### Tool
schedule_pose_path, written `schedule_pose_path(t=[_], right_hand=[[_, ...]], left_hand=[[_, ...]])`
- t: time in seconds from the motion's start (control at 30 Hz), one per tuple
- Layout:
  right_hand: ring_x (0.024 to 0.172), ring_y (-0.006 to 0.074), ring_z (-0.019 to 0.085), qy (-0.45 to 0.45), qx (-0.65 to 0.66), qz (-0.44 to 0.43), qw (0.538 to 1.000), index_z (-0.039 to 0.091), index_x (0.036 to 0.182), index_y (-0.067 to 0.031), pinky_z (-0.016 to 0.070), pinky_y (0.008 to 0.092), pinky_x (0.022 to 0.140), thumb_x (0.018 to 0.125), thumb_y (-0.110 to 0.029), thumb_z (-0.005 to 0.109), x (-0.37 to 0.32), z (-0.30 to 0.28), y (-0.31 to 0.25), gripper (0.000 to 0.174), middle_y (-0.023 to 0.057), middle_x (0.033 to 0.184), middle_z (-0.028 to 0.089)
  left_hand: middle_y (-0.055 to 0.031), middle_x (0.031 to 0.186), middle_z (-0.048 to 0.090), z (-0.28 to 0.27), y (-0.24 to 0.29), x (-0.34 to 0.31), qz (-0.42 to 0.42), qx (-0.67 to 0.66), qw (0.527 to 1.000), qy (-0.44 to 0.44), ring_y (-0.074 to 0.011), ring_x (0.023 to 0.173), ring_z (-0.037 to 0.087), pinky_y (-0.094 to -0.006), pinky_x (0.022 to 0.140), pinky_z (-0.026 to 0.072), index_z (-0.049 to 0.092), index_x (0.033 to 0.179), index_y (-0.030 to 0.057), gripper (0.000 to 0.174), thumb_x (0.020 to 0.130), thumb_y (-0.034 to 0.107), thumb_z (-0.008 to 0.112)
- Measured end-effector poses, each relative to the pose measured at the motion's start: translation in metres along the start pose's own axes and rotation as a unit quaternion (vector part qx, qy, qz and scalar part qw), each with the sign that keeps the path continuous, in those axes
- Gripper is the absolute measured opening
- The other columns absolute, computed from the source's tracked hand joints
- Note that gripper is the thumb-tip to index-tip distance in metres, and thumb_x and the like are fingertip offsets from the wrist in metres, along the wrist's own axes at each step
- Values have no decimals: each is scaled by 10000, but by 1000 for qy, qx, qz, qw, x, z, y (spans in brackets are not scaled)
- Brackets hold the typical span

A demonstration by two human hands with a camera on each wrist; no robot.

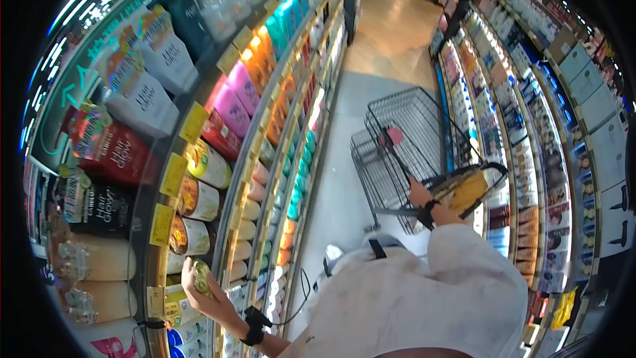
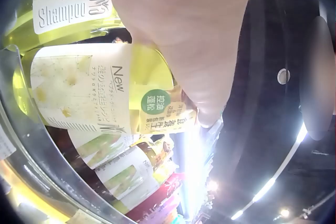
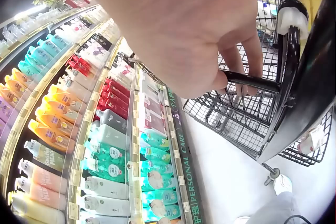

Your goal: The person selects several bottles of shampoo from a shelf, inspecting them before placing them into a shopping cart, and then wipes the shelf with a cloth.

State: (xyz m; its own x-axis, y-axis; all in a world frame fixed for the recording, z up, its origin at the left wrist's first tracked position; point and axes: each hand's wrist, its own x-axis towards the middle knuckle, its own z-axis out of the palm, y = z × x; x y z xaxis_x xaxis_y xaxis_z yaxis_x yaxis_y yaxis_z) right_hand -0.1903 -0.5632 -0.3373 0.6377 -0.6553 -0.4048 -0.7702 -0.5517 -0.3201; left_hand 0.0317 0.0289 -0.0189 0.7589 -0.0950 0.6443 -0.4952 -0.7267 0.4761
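Observation:
At the left shelf, my left hand (image 1: 207,299) grips a yellow-green shampoo bottle (image 1: 201,277), its fingers around one end. In the left wrist view the left hand (image 2: 184,24) covers part of the bottle (image 2: 79,85), whose pale label reads "New". A matching bottle (image 2: 73,3) labelled "Shampoo" lies right beside it in that view. My right hand (image 1: 419,193) holds the black handle of a wire shopping cart (image 1: 404,126). The right wrist view shows the right hand's (image 3: 184,29) fingers curled over the handle bar (image 3: 252,81).
Long shelves (image 1: 265,139) of bottles line the aisle's left, with yellow price tags (image 1: 173,174) along an edge. Another lit shelf (image 1: 523,159) runs along the right. A yellow bag-like item (image 1: 466,192) sits at the cart's near end, and grey floor (image 1: 334,185) stretches ahead.

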Motion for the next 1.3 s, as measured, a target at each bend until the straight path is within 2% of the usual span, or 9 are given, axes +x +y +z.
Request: schedule_pose_path(t=[0.23, 0.43, 0.5, 0.63, 0.77, 1.1, 1.2, 1.23, 1.3], right_hand=[[970, 433, 665, -27, 1, -3, 1000, 356, 1456, -37, 521, 533, 832, 825, -153, 629, 14, 6, 16, 698, 294, 1076, 655], [615, 177, 611, -243, 235, 159, 928, 542, 1231, 23, 491, 331, 484, 888, -561, 597, 50, -87, -21, 679, 169, 909, 673], [617, 174, 622, -179, 234, 136, 946, 551, 1180, 24, 498, 325, 497, 896, -535, 580, 80, -95, -26, 628, 142, 888, 679], [591, 169, 608, -141, 204, 82, 965, 561, 1171, 16, 513, 313, 552, 896, -409, 570, 171, -81, -9, 506, 137, 912, 674], [1007, 291, 592, -124, 322, 13, 938, 562, 1231, -14, 483, 377, 865, 873, -307, 580, 219, -78, -24, 463, 180, 1146, 637], [1183, 426, 581, -74, 90, -119, 986, 657, 1253, -207, 366, 499, 1087, 891, -504, 502, 390, 39, 36, 494, 197, 1232, 654], [1443, 594, 27, -148, 102, -25, 983, 673, 1272, -304, 8, 759, 1096, 859, -581, 543, 426, 83, 64, 514, 86, 1420, 573], [1456, 571, 63, -112, 21, 4, 993, 668, 1275, -312, 65, 698, 1141, 857, -579, 545, 392, 41, 27, 510, 123, 1445, 542], [1235, 348, 574, 49, -44, 14, 998, 689, 1210, -110, 411, 387, 1067, 845, -475, 634, 390, 46, 22, 519, 184, 1192, 688]], left_hand=[[-207, 1269, 635, 9, 3, -1, 14, 29, 999, -2, -406, 1101, 629, -447, 959, 484, 552, 1139, -28, 206, 996, 120, 542], [-153, 1123, 686, 11, -24, -14, -74, 124, 989, 40, -298, 885, 675, -392, 722, 537, 578, 1163, 7, 265, 1036, 232, 516], [-116, 979, 707, 13, -18, -12, -80, 161, 981, 73, -244, 694, 656, -374, 574, 502, 607, 1138, 34, 275, 1047, 275, 513], [-170, 1071, 679, 11, 6, -3, -157, 180, 964, 120, -270, 847, 672, -388, 690, 529, 600, 1172, 15, 321, 1054, 296, 498], [-186, 1139, 664, 13, 50, 17, -166, 183, 947, 203, -271, 960, 672, -386, 792, 550, 588, 1209, -33, 389, 1068, 307, 462], [-162, 1145, 681, 47, 176, 49, -354, 3, 912, 205, -253, 1017, 669, -360, 866, 559, 597, 1236, -66, 635, 1065, 491, 343], [-167, 1156, 682, 70, 199, 60, -412, -43, 886, 210, -248, 1046, 667, -356, 890, 558, 589, 1248, -69, 676, 1056, 526, 331], [-170, 1155, 681, 71, 202, 57, -413, -27, 892, 182, -245, 1047, 665, -355, 888, 558, 587, 1249, -70, 685, 1053, 536, 334], [-178, 1154, 679, 79, 207, 57, -417, -9, 896, 154, -242, 1046, 665, -356, 886, 559, 585, 1246, -75, 699, 1048, 549, 338]])
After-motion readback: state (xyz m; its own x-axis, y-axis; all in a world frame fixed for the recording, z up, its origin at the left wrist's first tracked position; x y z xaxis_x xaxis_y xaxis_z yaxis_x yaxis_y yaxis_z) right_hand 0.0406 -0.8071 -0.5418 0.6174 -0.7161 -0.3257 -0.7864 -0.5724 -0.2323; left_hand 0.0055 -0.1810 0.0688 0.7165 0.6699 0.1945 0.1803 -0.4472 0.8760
